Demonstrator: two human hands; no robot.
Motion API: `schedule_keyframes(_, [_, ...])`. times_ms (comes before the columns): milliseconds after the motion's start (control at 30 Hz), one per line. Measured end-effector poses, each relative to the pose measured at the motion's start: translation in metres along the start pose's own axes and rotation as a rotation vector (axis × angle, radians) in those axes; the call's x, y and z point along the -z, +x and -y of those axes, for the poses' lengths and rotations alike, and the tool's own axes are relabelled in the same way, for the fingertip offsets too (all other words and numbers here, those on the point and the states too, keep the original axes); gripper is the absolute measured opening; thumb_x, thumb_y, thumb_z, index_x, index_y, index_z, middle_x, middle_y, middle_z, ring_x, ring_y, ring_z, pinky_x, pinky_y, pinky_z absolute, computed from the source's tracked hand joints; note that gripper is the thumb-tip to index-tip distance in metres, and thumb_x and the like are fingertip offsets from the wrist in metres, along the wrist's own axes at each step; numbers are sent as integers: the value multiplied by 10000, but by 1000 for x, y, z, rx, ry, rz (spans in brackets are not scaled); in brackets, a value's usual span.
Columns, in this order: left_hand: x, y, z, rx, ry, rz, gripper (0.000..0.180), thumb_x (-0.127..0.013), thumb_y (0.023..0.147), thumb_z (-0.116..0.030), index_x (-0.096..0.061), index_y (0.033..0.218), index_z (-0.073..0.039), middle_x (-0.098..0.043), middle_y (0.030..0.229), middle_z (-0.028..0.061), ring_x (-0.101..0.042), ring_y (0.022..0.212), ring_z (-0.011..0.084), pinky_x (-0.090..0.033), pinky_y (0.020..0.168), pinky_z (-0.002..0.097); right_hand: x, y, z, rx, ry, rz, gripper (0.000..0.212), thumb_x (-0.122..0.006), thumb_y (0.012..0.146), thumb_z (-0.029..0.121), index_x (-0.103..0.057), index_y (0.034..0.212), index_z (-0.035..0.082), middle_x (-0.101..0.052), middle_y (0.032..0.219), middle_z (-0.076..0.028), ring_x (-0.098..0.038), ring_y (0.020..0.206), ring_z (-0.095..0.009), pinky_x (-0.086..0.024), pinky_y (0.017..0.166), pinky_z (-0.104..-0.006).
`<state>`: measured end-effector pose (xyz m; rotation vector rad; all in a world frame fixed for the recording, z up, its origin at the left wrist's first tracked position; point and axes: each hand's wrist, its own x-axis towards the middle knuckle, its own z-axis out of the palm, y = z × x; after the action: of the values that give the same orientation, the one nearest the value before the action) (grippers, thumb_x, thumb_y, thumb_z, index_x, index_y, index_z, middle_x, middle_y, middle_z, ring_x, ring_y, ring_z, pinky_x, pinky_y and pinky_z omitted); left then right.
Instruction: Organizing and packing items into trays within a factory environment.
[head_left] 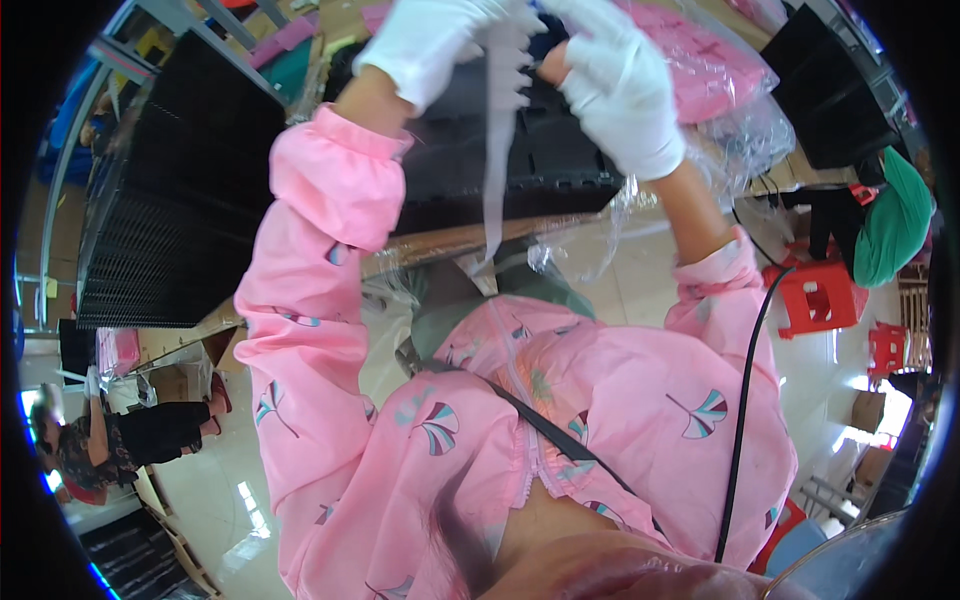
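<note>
A pale translucent strip with a toothed edge [500,130] hangs between my hands, blurred by motion, its narrow end pointing down at me. My left hand [425,50], in a white glove, is closed at the strip's upper end, its fingertips cut off by the top of the picture. Just right of the strip, my right hand [625,100] is also gloved, with a bare thumb tip and curled fingers; what lies in them is hidden. Beneath both hands is a black plastic tray-like piece [440,170] on the table.
Pink items in a clear plastic bag [700,75] and crumpled clear film [755,140] lie to the right. A tall stack of black ridged trays [170,190] stands at left. Red stools [822,298] are at right, beside a person in green [890,220]. Another person [95,440] is far left.
</note>
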<state>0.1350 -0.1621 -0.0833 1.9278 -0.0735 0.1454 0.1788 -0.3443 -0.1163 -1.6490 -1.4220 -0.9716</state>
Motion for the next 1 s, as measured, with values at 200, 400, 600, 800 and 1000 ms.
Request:
schedule_keyframes(200, [5,-17,-10,-111,15,-16,389,-607,860,-415,-702,881,-38,-687,771,53,-634,683,115,-417,595,207,16,-56,-54,-796,416,868,176,-565,764,11,-642,922,-8,-639,958,-129,-633,823,-198,-485,771,-303])
schedule_keyframes(400, [6,-7,-2,-77,12,6,367,-612,861,-391,-705,880,-37,-687,769,47,-632,682,110,-418,577,208,-4,-52,-41,-821,72,1226,205,-506,754,-15,-647,902,-3,-649,843,-100,-635,757,-200,-490,695,-293])
schedule_keyframes(600, [8,-12,-3,-86,11,11,352,-617,859,-379,-708,879,-40,-686,768,46,-627,673,106,-417,570,211,-19,-57,-51,-626,35,1281,159,-522,735,-18,-670,772,23,-619,825,-90,-620,762,-230,-483,679,-315])
schedule_keyframes(800, [10,-15,-4,-93,1,24,337,-622,858,-366,-712,879,-42,-686,767,44,-621,664,103,-416,563,213,-25,-48,-41,-527,-51,1336,118,-554,692,-16,-660,673,33,-589,785,-106,-608,743,-259,-477,652,-336])
schedule_keyframes(1000, [10,-8,3,-124,-9,40,322,-627,857,-353,-715,878,-45,-686,767,42,-616,655,100,-415,556,216,-30,-55,-42,-636,-132,1353,113,-622,686,30,-674,785,33,-600,803,-112,-616,774,-267,-482,669,-353])
